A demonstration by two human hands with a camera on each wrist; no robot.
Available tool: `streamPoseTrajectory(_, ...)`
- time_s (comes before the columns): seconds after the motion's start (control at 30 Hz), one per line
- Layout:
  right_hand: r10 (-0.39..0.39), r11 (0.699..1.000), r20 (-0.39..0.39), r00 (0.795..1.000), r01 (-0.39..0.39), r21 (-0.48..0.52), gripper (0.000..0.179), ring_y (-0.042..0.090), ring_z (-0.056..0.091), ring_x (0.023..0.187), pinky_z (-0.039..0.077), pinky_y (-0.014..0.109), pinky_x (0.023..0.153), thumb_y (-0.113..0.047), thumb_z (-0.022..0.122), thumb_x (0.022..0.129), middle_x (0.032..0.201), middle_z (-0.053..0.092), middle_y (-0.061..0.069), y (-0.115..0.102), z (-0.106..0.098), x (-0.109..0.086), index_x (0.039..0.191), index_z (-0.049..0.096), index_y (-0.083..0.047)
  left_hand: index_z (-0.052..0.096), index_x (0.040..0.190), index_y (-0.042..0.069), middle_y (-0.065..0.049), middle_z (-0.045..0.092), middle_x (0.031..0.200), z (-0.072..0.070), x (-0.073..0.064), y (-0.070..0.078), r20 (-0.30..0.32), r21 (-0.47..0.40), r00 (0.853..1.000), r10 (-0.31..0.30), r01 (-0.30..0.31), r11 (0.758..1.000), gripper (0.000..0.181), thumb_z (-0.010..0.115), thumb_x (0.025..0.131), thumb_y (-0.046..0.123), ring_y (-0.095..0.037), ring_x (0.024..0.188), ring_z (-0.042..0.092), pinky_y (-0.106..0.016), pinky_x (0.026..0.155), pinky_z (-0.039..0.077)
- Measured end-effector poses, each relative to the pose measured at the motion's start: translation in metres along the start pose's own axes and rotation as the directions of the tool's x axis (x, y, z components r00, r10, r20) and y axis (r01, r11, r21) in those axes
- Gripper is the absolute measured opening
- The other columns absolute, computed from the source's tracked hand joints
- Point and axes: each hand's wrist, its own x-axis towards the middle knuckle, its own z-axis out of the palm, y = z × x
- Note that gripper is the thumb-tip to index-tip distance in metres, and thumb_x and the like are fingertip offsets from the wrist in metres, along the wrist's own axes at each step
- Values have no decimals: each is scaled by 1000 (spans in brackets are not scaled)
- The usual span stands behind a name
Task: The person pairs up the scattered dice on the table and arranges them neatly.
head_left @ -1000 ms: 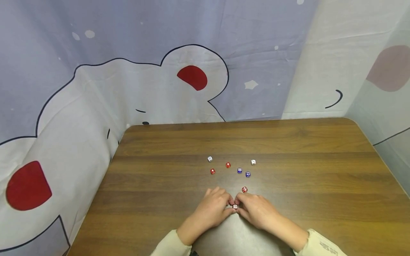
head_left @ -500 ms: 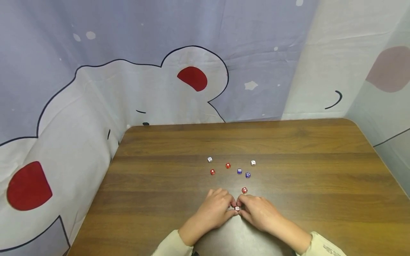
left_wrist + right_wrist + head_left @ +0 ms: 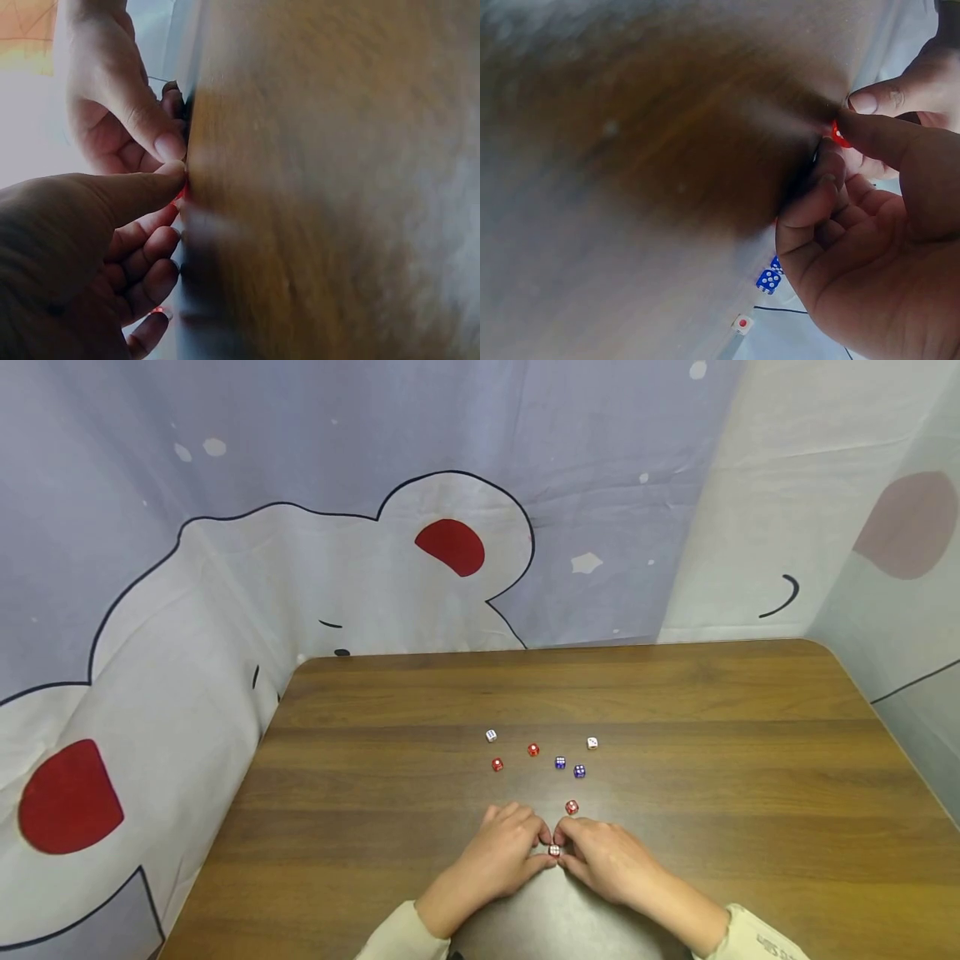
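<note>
A small red die (image 3: 554,851) with white pips sits close to the table's near side, its several-pip face up. My left hand (image 3: 504,850) pinches it from the left with thumb and index finger. From the right, my right hand (image 3: 606,857) grips the same die between thumb and curled fingers. Red edges of the die (image 3: 841,135) show between the right fingertips in the right wrist view. In the left wrist view only a sliver of the die (image 3: 180,193) shows under the left thumb. Just beyond the right fingers lies another red die (image 3: 572,807).
Farther back on the wooden table (image 3: 712,777) lie two blue dice, one (image 3: 560,762) beside the other (image 3: 579,771). Red dice (image 3: 533,749) (image 3: 497,764) and white dice (image 3: 491,736) (image 3: 592,743) are spread around them. A printed curtain (image 3: 600,493) hangs behind the table.
Both hands, with the red die between them, shifted slightly to the right and nearer the body, then stayed almost still over the last half second. The other dice keep their places.
</note>
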Motion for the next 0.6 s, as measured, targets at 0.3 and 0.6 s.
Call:
streamPoseTrajectory(0.3, -3, 1000, 21, 1000, 2, 28, 19, 1, 42, 61, 38, 26, 55, -17, 78, 85, 69, 46, -15, 2, -2, -1, 96, 61, -18, 67, 96, 25, 16, 50, 81, 0, -1, -5, 17, -9, 1000, 1, -1, 1000, 24, 79, 86, 42, -3, 85, 49, -28, 84, 36)
streamPoseTrajectory(0.6, 18, 999, 30, 999, -19, 40, 20, 1, 41, 61, 36, 25, 55, -16, 78, 85, 68, 43, -14, 5, -5, -2, 97, 62, -18, 68, 98, 25, 16, 52, 83, 0, -1, -8, 38, -13, 999, 6, -5, 1000, 23, 78, 87, 43, -3, 85, 48, -27, 83, 34)
